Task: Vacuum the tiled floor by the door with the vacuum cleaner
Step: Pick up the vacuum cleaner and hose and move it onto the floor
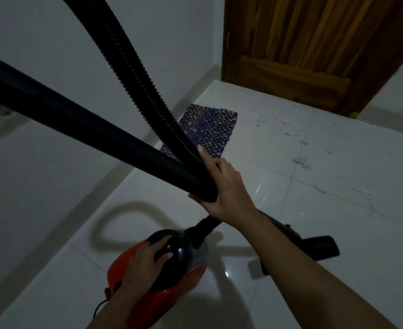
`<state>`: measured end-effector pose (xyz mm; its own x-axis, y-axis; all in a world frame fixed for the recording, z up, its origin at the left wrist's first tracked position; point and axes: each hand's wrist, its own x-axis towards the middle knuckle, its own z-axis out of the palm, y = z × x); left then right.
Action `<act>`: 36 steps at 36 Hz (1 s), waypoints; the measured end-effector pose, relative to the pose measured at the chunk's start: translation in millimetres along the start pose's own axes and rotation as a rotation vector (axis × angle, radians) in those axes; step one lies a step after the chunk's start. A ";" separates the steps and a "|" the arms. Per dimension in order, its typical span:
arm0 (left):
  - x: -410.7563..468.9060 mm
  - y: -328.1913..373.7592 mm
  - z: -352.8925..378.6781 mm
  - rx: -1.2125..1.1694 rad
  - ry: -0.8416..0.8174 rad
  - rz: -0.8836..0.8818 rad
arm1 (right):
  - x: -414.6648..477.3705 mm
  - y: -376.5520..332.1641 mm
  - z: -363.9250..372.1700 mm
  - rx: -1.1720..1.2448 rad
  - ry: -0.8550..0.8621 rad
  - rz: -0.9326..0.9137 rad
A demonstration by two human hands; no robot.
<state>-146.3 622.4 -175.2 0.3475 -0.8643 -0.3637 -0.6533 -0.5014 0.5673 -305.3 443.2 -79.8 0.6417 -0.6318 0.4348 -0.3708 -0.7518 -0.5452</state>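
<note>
Fingers of right hand (224,186) wrapped round one black hose (134,77) and rigid tube (81,119); left hand (146,260) clasps one red vacuum cleaner (162,276) below; one mat (207,129) beyond on tiled floor (314,186); one door (302,43).

One vacuum cleaner (157,264), one hose (134,74), one floor nozzle (314,250), one mat (210,129), one door (309,48), two hands.

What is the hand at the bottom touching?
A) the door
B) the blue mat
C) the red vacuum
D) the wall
C: the left hand rests on top of the red vacuum, far from the door and the mat.
</note>
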 end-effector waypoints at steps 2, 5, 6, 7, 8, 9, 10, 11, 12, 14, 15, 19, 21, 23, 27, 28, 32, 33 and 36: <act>12.3 -21.8 14.8 -0.005 0.006 -0.020 | 0.4 8.9 22.9 0.020 0.012 -0.018; 31.4 -49.6 33.2 -0.014 0.028 -0.029 | 4.5 20.1 55.5 0.056 0.026 -0.028; 36.9 -54.2 36.5 -0.017 0.041 -0.026 | 5.0 23.1 65.9 0.062 0.030 -0.035; 42.5 -60.0 40.2 -0.025 0.054 -0.023 | 5.5 26.0 75.9 0.069 0.032 -0.045; 46.9 -65.0 44.1 -0.028 0.067 -0.017 | 6.2 29.0 85.7 0.077 0.036 -0.054; 51.3 -70.7 48.1 -0.040 0.073 -0.006 | 7.3 32.6 94.7 0.085 0.040 -0.060; 55.3 -76.0 51.7 -0.047 0.073 0.006 | 8.4 36.3 103.1 0.092 0.044 -0.065; 60.3 -81.3 55.1 -0.060 0.077 0.015 | 9.2 40.4 111.0 0.097 0.050 -0.072; 64.8 -85.2 57.9 -0.070 0.089 0.024 | 9.8 44.6 118.7 0.102 0.058 -0.082; 74.8 -89.4 60.8 -0.091 0.143 0.052 | 10.8 52.9 131.8 0.106 0.089 -0.100; 79.7 -89.7 61.2 -0.094 0.171 0.066 | 11.7 56.7 136.7 0.105 0.109 -0.108; 95.1 -98.7 62.6 -0.102 0.190 0.101 | 17.5 66.7 145.5 0.141 0.176 -0.139; 100.7 -105.4 64.3 -0.101 0.211 0.092 | 18.8 71.1 148.2 0.170 0.196 -0.145; 103.3 -108.2 66.9 -0.104 0.227 0.094 | 17.4 75.4 151.4 0.194 0.221 -0.141; 101.5 -109.3 73.1 -0.144 0.283 0.076 | 13.4 78.7 152.9 0.203 0.236 -0.124; 101.0 -109.1 74.2 -0.168 0.290 0.067 | 12.6 78.6 152.6 0.196 0.232 -0.125; 100.6 -107.9 74.1 -0.254 0.283 0.027 | 6.9 78.1 153.2 0.160 0.220 -0.133; 101.4 -108.8 74.1 -0.263 0.282 0.027 | 5.1 78.5 154.0 0.150 0.218 -0.126; 101.5 -109.9 75.0 -0.274 0.280 0.023 | -2.1 80.1 156.3 0.113 0.221 -0.115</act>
<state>-89.7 592.8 -329.8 0.5302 -0.8337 -0.1543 -0.4725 -0.4416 0.7627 -231.4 413.8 -236.4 0.5084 -0.5787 0.6377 -0.2187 -0.8030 -0.5543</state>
